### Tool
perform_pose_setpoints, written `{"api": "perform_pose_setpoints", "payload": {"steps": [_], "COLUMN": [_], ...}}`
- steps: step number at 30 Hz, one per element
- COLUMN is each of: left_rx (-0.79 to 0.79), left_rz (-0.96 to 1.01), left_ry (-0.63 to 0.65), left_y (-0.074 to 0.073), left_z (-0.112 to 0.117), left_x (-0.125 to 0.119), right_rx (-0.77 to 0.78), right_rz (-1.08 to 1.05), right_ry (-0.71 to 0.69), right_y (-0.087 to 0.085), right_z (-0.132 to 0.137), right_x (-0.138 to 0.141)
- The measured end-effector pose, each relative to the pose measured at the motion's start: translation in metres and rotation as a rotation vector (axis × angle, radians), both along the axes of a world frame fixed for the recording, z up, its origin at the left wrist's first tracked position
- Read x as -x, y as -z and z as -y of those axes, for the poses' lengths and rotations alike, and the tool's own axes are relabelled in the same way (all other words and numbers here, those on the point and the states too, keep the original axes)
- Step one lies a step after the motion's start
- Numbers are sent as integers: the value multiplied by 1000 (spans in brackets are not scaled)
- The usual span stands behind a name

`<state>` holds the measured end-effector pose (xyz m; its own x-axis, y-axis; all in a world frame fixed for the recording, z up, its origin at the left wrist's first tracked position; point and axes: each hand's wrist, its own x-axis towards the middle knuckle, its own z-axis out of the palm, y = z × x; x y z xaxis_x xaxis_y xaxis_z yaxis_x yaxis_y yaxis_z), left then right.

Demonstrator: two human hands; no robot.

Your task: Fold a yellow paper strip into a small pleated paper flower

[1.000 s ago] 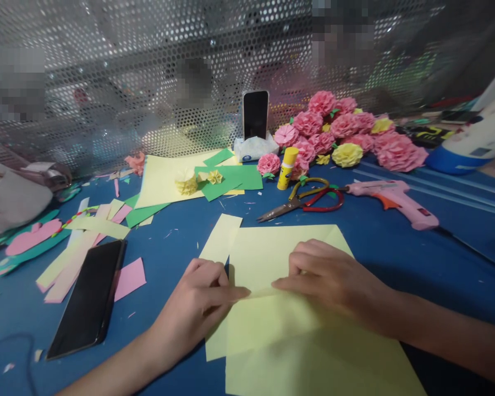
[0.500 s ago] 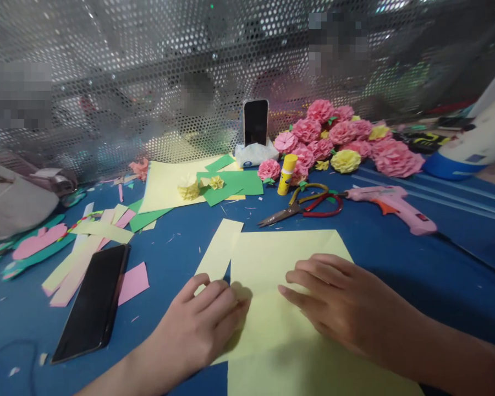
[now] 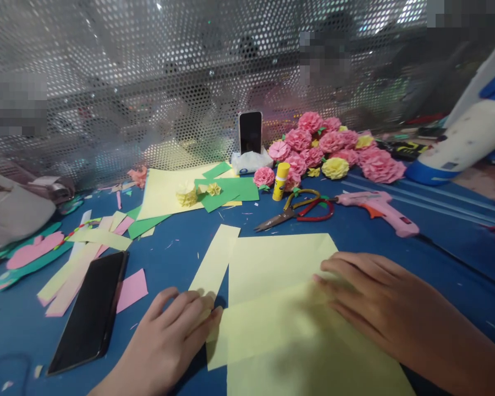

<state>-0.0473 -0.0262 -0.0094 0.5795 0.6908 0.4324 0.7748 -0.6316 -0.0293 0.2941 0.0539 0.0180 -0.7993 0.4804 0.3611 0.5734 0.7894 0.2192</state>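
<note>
A large pale yellow paper sheet point(image 3: 272, 264) lies on the blue table point(image 3: 396, 242) in front of me, with its near part folded over. My left hand point(image 3: 169, 341) rests at the fold's left end, fingers bent and pressing the paper's edge. My right hand point(image 3: 379, 302) lies flat on the fold's right side, fingers stretched out toward the left. A narrow yellow strip point(image 3: 216, 258) lies under the sheet's left edge.
A black phone point(image 3: 91, 311) lies at the left beside pink and yellow strips point(image 3: 78, 258). Scissors point(image 3: 297, 212), a pink glue gun point(image 3: 375, 209), a glue stick point(image 3: 279, 181) and paper flowers point(image 3: 334, 148) sit behind. A perforated metal screen point(image 3: 148, 82) closes the back.
Both hands have slid apart along the fold, the left one toward the left edge and the right one toward the right. The camera view has shifted slightly.
</note>
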Motion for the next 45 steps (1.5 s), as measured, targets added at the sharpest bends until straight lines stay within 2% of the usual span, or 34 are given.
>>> {"api": "perform_pose_setpoints", "payload": {"steps": [3, 8, 11, 16, 19, 24, 27, 31, 41, 45], "left_rx": [7, 49, 75, 198, 290, 439, 528, 580, 636, 634], "left_rz": [-4, -75, -27, 51, 95, 175, 256, 321, 260, 262], "left_ry": [-8, 6, -25, -84, -111, -133, -160, -154, -142, -141], "left_y": [-1, -9, -13, -30, -37, -27, -20, -18, -28, -29], "left_z": [4, 11, 15, 15, 6, -20, -31, -36, -34, -35], "left_x": [6, 14, 15, 5, -8, -30, -33, -28, 4, 6], "right_rx": [11, 152, 185, 157, 258, 497, 563, 583, 589, 614], "right_rz": [-5, 13, 53, 72, 55, 41, 6, 10, -16, -59], "right_ry": [11, 42, 46, -21, -88, -98, -64, -57, -114, -121], "right_y": [-1, -5, -8, -9, -11, -14, -11, -8, -4, -2], "right_z": [0, -1, -3, -7, -12, -21, -25, -28, -31, -27], "right_x": [-4, -4, -3, 8, 25, 53, 61, 61, 59, 64]}}
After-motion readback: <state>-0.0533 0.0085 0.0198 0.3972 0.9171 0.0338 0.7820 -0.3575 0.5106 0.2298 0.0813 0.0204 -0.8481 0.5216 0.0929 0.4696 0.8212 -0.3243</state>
